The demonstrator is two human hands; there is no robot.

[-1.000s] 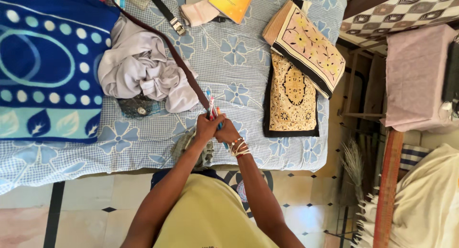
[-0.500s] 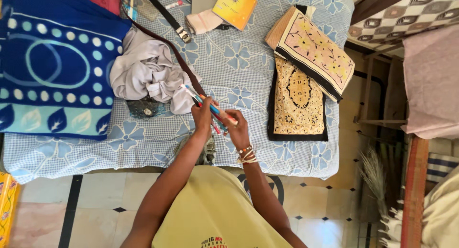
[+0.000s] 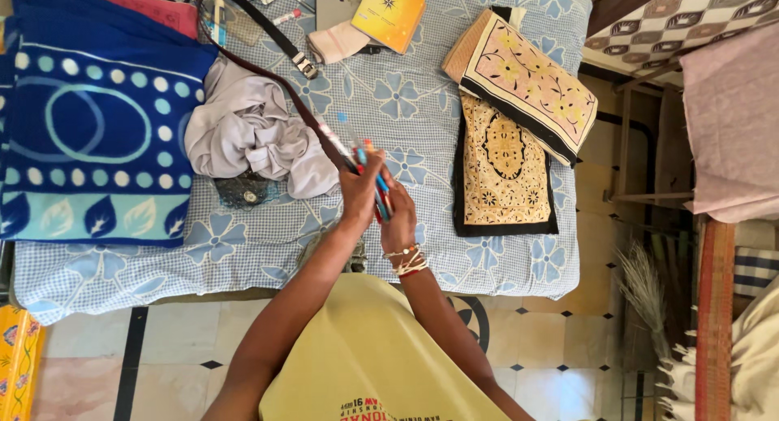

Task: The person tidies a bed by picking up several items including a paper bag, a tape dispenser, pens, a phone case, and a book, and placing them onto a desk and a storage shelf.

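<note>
Bed [image 3: 406, 88] first, its flowered sheet under a blue blanket [image 3: 89, 121] far left, a crumpled grey cloth [image 3: 247, 137] and a brown belt [image 3: 296, 105]. Near the middle, the left hand [image 3: 361, 195] and right hand [image 3: 399, 218] both clasp a bunch of pens [image 3: 375, 178] above the sheet. They seem to be evening up the bunch, which calls for a steady squeeze. Half a second ago the pens fanned wider.

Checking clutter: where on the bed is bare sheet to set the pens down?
Bare sheet lies between the brown belt and the folded cloths, and below the grey garment near the bed's edge. The far edge, by the yellow book, is crowded.
</note>
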